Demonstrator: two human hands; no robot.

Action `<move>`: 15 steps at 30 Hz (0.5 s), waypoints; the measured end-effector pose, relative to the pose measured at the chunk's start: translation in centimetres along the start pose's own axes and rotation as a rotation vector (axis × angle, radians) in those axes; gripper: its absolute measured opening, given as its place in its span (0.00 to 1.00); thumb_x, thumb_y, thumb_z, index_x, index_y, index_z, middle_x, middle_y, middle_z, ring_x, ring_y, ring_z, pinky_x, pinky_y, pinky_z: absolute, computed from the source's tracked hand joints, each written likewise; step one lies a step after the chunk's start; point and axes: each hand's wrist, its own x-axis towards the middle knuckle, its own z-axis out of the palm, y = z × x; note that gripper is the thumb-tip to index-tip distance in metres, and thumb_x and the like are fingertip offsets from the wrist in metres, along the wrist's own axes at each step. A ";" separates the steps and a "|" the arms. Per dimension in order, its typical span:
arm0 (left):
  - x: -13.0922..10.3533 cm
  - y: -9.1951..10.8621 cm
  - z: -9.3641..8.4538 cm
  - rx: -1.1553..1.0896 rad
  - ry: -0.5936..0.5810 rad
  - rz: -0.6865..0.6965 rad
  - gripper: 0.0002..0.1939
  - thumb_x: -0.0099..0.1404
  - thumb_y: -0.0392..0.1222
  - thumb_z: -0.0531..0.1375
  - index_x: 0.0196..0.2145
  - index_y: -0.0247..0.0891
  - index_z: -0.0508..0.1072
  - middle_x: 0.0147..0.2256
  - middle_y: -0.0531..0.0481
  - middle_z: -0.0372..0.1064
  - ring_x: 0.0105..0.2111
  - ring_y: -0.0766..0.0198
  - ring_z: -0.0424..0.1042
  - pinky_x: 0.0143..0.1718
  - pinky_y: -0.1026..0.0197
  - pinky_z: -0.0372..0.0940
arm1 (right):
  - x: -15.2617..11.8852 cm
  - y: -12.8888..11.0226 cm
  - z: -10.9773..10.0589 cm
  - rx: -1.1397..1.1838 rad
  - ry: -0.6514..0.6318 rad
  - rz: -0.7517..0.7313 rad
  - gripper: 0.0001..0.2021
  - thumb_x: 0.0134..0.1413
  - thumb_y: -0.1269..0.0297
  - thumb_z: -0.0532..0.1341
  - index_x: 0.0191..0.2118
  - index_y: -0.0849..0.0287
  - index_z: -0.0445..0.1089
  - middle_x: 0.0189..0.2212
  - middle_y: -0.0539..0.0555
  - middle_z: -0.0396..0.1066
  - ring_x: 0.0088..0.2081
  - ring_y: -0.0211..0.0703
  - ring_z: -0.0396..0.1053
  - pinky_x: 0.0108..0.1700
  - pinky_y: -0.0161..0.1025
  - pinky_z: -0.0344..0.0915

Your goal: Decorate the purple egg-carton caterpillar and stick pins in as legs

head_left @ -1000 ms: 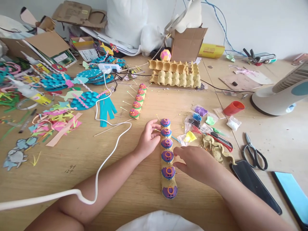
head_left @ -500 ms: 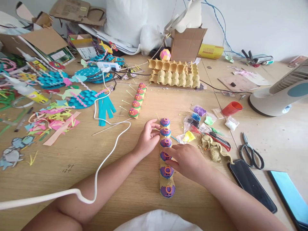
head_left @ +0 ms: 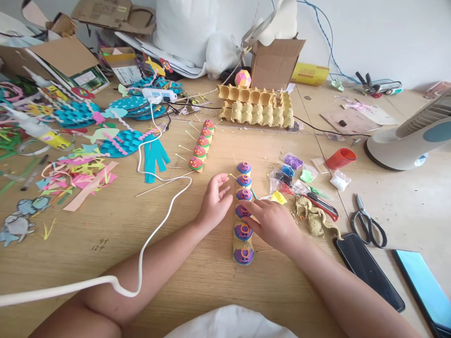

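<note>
A strip of egg carton with several purple-and-blue domes [head_left: 243, 231], each bearing an orange ring, lies lengthwise in front of me. Thin yellow-tipped sticks poke out near its far end. My right hand [head_left: 275, 223] reaches over from the right, thumb and fingers on a middle dome, gripping the strip. To the left of the far half, my left hand [head_left: 214, 202] is held with fingers apart and curved, holding nothing. Farther off stands a similar strip with red-and-green domes [head_left: 199, 151] and sticks on its left side.
A white cable [head_left: 169, 211] crosses the left side near paper scraps [head_left: 84, 176]. Right of the strip are clay packets [head_left: 292, 161], a red cutter [head_left: 322, 206], scissors [head_left: 368, 223], a phone [head_left: 368, 270] and a fan [head_left: 398, 150]. Egg cartons [head_left: 260, 115] lie behind.
The purple domed strip has shifted away from me, with my right hand moving along slightly. My left hand stays nearly in place, now a little apart from the strip.
</note>
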 end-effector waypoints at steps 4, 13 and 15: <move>-0.4 0.6 -0.5 0.253 0.058 0.171 0.20 0.63 0.32 0.61 0.51 0.43 0.65 0.52 0.46 0.64 0.55 0.59 0.69 0.58 0.51 0.68 | 0.4 0.7 0.5 0.039 0.026 0.019 0.16 0.71 0.57 0.59 0.59 0.53 0.69 0.42 0.55 0.80 0.44 0.50 0.77 0.41 0.41 0.62; -0.9 2.6 -0.4 0.505 -0.161 0.332 0.13 0.67 0.37 0.64 0.48 0.42 0.71 0.45 0.47 0.73 0.46 0.58 0.71 0.48 0.55 0.66 | 0.4 2.1 -0.2 0.246 0.044 0.138 0.20 0.65 0.58 0.65 0.61 0.52 0.70 0.41 0.53 0.80 0.37 0.44 0.76 0.37 0.37 0.62; -0.9 2.8 -0.4 0.507 -0.196 0.329 0.12 0.68 0.37 0.64 0.48 0.42 0.72 0.46 0.47 0.73 0.47 0.58 0.71 0.49 0.54 0.66 | 0.3 2.4 -0.4 0.292 0.023 0.132 0.18 0.64 0.61 0.66 0.58 0.53 0.73 0.40 0.52 0.80 0.35 0.42 0.75 0.36 0.36 0.61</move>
